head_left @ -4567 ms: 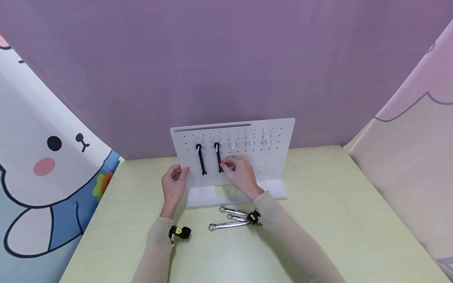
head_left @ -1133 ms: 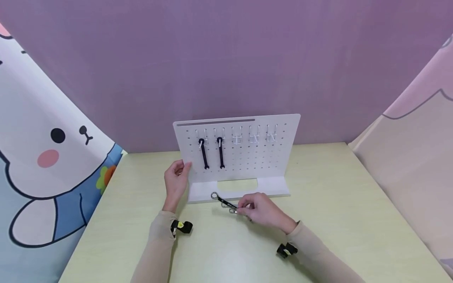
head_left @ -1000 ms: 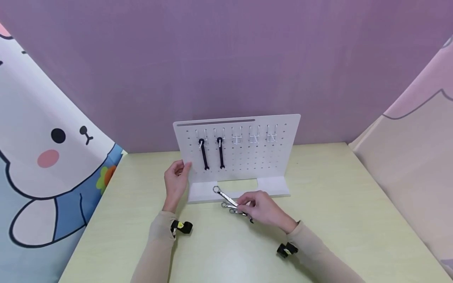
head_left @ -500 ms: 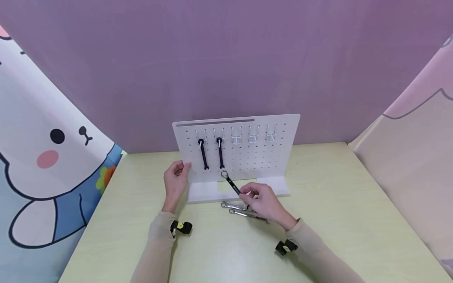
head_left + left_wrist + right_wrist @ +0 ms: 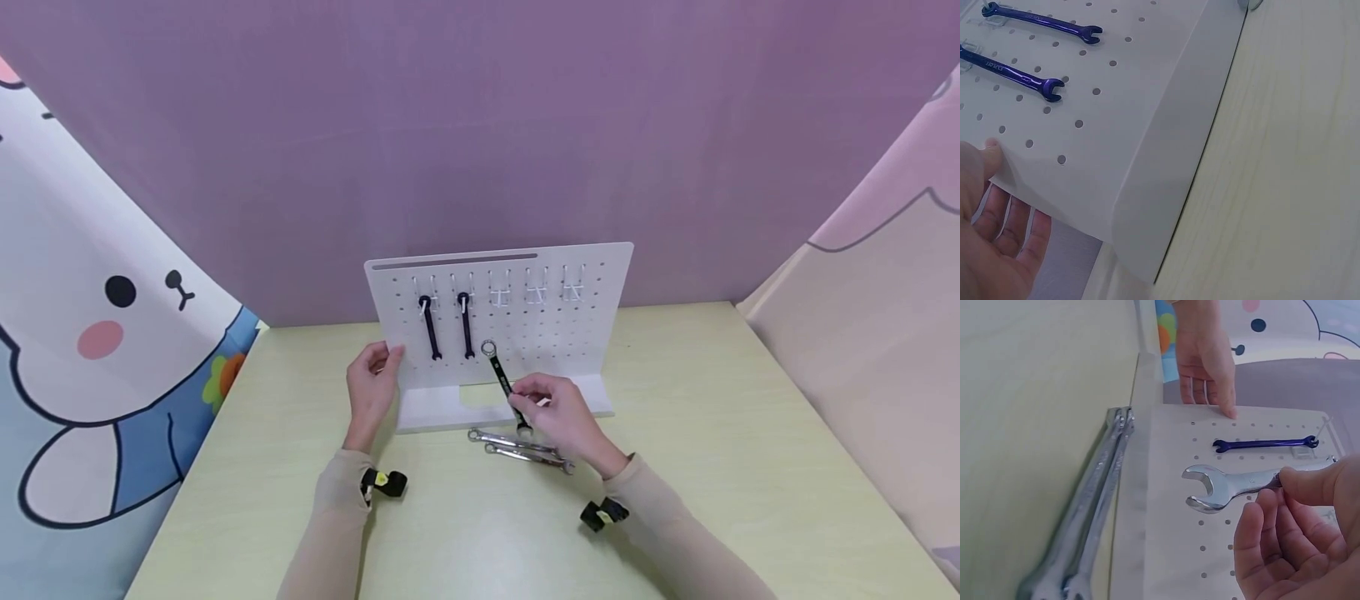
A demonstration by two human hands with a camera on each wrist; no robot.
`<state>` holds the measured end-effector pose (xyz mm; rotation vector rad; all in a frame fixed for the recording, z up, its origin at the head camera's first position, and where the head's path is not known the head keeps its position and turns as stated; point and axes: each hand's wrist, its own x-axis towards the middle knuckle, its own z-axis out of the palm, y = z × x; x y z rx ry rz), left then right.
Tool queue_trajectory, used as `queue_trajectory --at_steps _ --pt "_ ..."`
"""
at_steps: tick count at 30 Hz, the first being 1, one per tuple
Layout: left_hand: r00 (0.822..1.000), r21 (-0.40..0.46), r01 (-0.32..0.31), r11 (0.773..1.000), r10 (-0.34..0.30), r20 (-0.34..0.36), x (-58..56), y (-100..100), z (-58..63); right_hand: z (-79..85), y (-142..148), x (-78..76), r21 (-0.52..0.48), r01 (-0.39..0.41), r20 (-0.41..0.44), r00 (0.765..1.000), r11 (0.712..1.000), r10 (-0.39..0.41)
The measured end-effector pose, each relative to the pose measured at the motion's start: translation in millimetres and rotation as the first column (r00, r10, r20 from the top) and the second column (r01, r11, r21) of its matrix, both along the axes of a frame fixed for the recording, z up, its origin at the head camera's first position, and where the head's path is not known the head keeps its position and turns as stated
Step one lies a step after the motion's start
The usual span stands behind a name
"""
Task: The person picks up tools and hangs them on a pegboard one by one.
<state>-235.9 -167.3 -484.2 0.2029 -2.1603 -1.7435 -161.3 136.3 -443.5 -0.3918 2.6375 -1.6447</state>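
**A:** ok what's each hand up to here?

**B:** right-hand grip (image 5: 557, 410) has a wrench (image 5: 501, 374) pinched by the handle, just below the middle of the head view. It's tilted, ring end up and leaning left, in front of the white pegboard (image 5: 427, 377). Left-hand grip (image 5: 371, 389) is on the board's left edge, thumb on the front, other fingers behind.

**A:** and the other wrenches?

**B:** there's a row of hooks (image 5: 536, 290) up on the board, and two dark wrenches (image 5: 467, 327) hang off the two leftmost. Two silver wrenches (image 5: 508, 439) lie side by side on the surface (image 5: 465, 533), lower centre.
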Motion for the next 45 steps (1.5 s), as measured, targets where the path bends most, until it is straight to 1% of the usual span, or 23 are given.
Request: queue_trajectory --at_steps 9,15,22,30,36,45 --pt "1.000 0.004 0.005 1.000 -0.005 0.006 1.3 1 0.8 13.8 -5 -4.3 -0.001 0.032 -0.021 0.999 0.999 -0.032" --pt "1.000 -0.002 0.003 1.000 -0.003 0.002 2.3 1 2.7 16.9 -7 -7.2 -0.010 0.047 -0.016 0.999 0.999 -0.047" --pt "1.000 0.016 0.002 1.000 -0.002 -0.008 0.6 1 2.6 21.6 -9 -11.6 -0.022 0.078 -0.025 0.997 0.997 -0.079" --pt "1.000 0.013 -0.001 1.000 0.001 0.009 2.2 1 2.0 25.2 -9 -16.2 -0.022 0.077 -0.032 0.996 0.997 -0.078" --pt "1.000 -0.003 -0.001 1.000 0.001 0.003 3.3 1 2.3 29.2 -10 -18.5 -0.041 0.076 -0.037 0.996 0.996 -0.078" --pt "1.000 0.001 -0.005 1.000 0.005 -0.002 3.4 2 2.6 31.9 -10 -18.8 -0.055 0.090 -0.027 0.995 0.994 -0.091"
